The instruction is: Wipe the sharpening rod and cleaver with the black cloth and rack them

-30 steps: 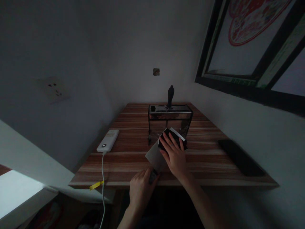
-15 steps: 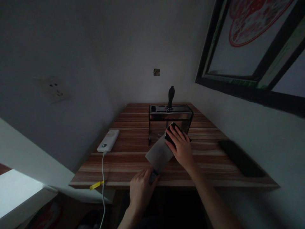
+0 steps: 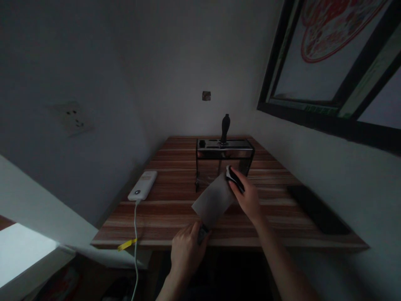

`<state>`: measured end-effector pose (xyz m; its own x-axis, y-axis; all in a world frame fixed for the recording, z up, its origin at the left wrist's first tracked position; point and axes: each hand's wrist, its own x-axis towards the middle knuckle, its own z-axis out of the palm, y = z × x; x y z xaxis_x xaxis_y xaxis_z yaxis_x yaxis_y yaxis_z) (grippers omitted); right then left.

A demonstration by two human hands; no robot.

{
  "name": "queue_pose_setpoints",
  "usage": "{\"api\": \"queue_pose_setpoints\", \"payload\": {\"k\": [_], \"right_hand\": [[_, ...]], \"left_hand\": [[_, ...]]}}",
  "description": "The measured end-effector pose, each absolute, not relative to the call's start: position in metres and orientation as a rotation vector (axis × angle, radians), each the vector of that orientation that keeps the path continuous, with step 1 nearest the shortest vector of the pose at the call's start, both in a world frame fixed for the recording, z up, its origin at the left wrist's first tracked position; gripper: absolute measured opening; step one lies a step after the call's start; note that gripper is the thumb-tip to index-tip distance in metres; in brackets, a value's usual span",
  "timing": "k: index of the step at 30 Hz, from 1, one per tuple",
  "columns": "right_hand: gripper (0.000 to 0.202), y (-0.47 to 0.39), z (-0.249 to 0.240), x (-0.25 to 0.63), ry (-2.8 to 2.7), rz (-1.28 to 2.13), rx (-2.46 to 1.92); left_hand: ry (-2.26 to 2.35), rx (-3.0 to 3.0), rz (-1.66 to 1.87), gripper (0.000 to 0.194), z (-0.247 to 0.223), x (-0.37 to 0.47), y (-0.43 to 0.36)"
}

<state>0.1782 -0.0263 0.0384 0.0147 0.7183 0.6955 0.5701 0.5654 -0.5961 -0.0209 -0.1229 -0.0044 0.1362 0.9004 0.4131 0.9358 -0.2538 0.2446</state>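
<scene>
My left hand (image 3: 188, 246) is wrapped round the dark handle of a cleaver (image 3: 213, 201), near the table's front edge. Its broad grey blade points up and away to the right. In my right hand (image 3: 249, 201), pinched between thumb and fingers, is a black cloth (image 3: 234, 179) that looks folded and shows a pale edge. The cloth lies at the far upper corner of the blade. Just behind stands a clear-sided knife block (image 3: 208, 148) with a dark frame; a black knife handle (image 3: 225, 126) sticks up from its top.
A white power bank (image 3: 143, 184) with a white cable (image 3: 135, 234) lies at the left of the wood-grain table (image 3: 175, 156). A yellow tag (image 3: 126, 244) sits by the cable at the front edge. To the right is a flat black object (image 3: 318, 209). Walls close in the sides and back.
My right hand has shifted slightly right and turned on its side. The black cloth, flat under the fingers before, is now pinched and folded, baring more blade. The left hand has barely moved.
</scene>
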Motion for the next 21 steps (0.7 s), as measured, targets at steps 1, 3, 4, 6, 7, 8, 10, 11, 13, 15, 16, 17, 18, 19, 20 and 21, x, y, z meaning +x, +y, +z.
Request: {"api": "queue_pose_setpoints", "payload": {"k": [1,3,4,6,7,8,10,11,13,15,16,17,18,19,20,21], "right_hand": [[0.04,-0.025,0.037,0.181,-1.582,0.227,-1.093],[0.037,-0.022,0.034,0.186,-1.4,0.35,-1.104],[0.036,-0.021,0.032,0.189,-1.293,0.413,-1.103],[0.034,-0.019,0.027,0.192,-1.059,0.557,-1.056],[0.034,-0.019,0.024,0.193,-0.946,0.647,-1.009],[0.034,-0.019,0.022,0.194,-0.846,0.748,-0.954],[0.035,-0.023,0.02,0.195,-0.692,0.944,-0.85],[0.036,-0.026,0.019,0.196,-0.639,1.027,-0.81],[0.037,-0.033,0.019,0.196,-0.555,1.141,-0.755],[0.035,-0.039,0.017,0.197,-0.486,1.195,-0.732],[0.034,-0.041,0.017,0.198,-0.455,1.209,-0.728],[0.033,-0.042,0.016,0.198,-0.428,1.22,-0.726],[0.031,-0.043,0.015,0.198,-0.398,1.225,-0.727],[0.029,-0.043,0.013,0.199,-0.37,1.226,-0.729],[0.026,-0.042,0.012,0.199,-0.344,1.223,-0.731],[0.023,-0.04,0.011,0.199,-0.321,1.221,-0.735]], "left_hand": [[-1.867,-2.317,-0.752,0.018,-0.004,-0.021,-0.123],[-1.856,-2.323,-0.752,0.018,-0.006,-0.021,-0.123],[-1.853,-2.325,-0.753,0.019,-0.007,-0.021,-0.123],[-1.85,-2.332,-0.756,0.019,-0.01,-0.022,-0.122],[-1.851,-2.339,-0.759,0.019,-0.012,-0.023,-0.122],[-1.853,-2.346,-0.764,0.018,-0.013,-0.023,-0.122],[-1.863,-2.353,-0.767,0.017,-0.013,-0.024,-0.121],[-1.869,-2.352,-0.765,0.016,-0.013,-0.024,-0.12],[-1.878,-2.36,-0.748,0.015,-0.013,-0.024,-0.12],[-1.878,-2.377,-0.727,0.013,-0.013,-0.024,-0.12],[-1.874,-2.383,-0.717,0.012,-0.013,-0.024,-0.12],[-1.869,-2.382,-0.708,0.011,-0.014,-0.024,-0.12],[-1.859,-2.376,-0.704,0.011,-0.015,-0.025,-0.12],[-1.846,-2.368,-0.704,0.012,-0.017,-0.025,-0.12],[-1.828,-2.36,-0.708,0.014,-0.019,-0.025,-0.12],[-1.805,-2.349,-0.721,0.016,-0.021,-0.026,-0.12]]}}
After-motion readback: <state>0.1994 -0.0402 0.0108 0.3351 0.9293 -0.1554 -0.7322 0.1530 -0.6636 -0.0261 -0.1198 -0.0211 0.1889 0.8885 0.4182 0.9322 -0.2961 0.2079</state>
